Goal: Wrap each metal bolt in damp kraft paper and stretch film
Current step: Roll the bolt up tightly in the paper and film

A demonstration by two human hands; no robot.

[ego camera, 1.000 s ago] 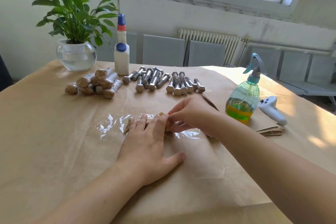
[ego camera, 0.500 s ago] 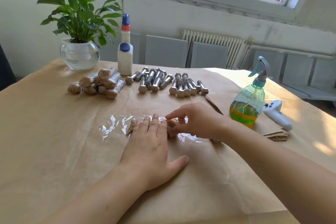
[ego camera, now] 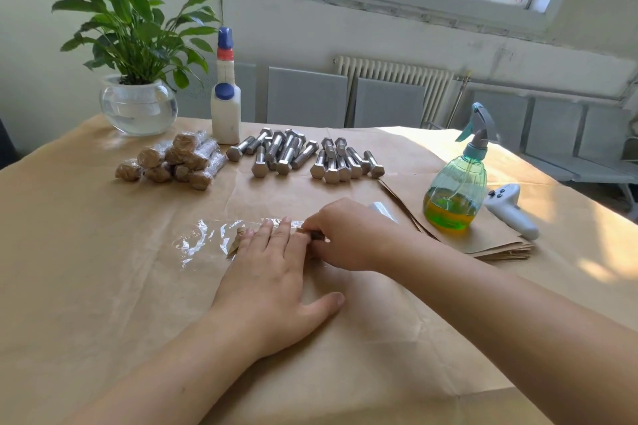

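A paper-wrapped bolt (ego camera: 239, 239) lies on a clear sheet of stretch film (ego camera: 200, 241) spread on the kraft-covered table (ego camera: 86, 286). My left hand (ego camera: 272, 279) lies flat over the bolt, fingers straight, pressing it down; most of the bolt is hidden under it. My right hand (ego camera: 341, 235) curls its fingers at the bolt's right end and pinches the wrapping there. Several bare metal bolts (ego camera: 297, 157) lie in two heaps at the back. A pile of wrapped bolts (ego camera: 172, 162) sits left of them.
A green spray bottle (ego camera: 455, 193) stands on a stack of kraft sheets (ego camera: 497, 241) at the right, next to a white controller (ego camera: 511, 210). A white glue bottle (ego camera: 225, 103) and a plant in a glass bowl (ego camera: 138, 103) stand at the back left.
My right hand has dropped lower onto the bolt's right end and closed its fingers on the wrapping. My left hand has stayed flat on the bolt.
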